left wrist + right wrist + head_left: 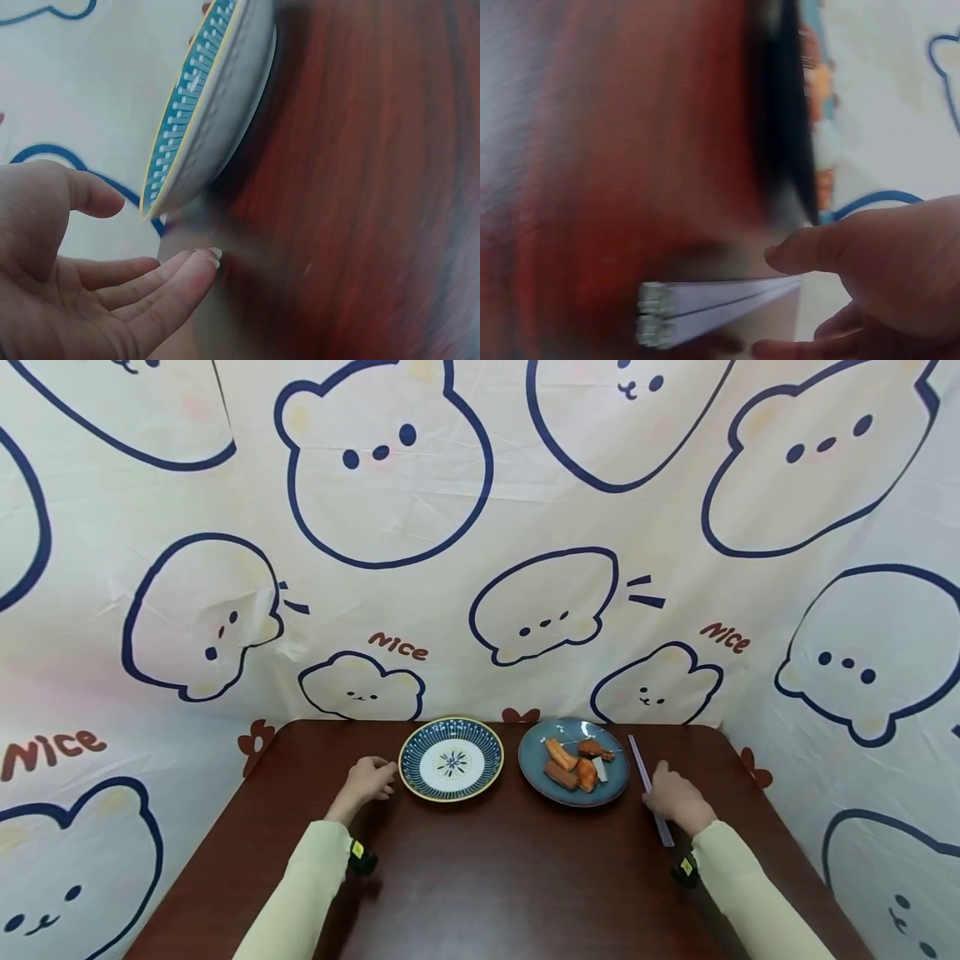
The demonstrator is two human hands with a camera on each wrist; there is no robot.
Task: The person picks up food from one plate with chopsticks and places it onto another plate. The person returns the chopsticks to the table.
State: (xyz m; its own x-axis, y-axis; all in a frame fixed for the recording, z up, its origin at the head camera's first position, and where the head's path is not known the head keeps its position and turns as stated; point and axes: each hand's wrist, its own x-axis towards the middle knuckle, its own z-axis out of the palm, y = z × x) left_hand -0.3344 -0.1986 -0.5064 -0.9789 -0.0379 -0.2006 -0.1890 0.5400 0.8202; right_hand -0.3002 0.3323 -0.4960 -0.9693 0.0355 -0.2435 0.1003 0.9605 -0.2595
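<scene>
My left hand point(367, 783) is at the left rim of a deep plate point(452, 758) with a blue striped border and yellow edge. In the left wrist view its fingers point(169, 296) are loosely spread, with thumb and fingers apart just below the rim and nothing between them. My right hand point(677, 799) hovers over a pair of pale purple chopsticks point(639, 760) lying on the table. Thumb and fingers stand apart on either side of the chopsticks point(712, 304) in the right wrist view, where their silvery ends face left.
Left of the chopsticks, a blue-grey plate point(536, 777) bears several food pieces, among them a drumstick point(592, 748) and a brown block point(560, 775). The dark wooden table point(480, 868) ends at a cloth wall point(450, 602) printed with bears.
</scene>
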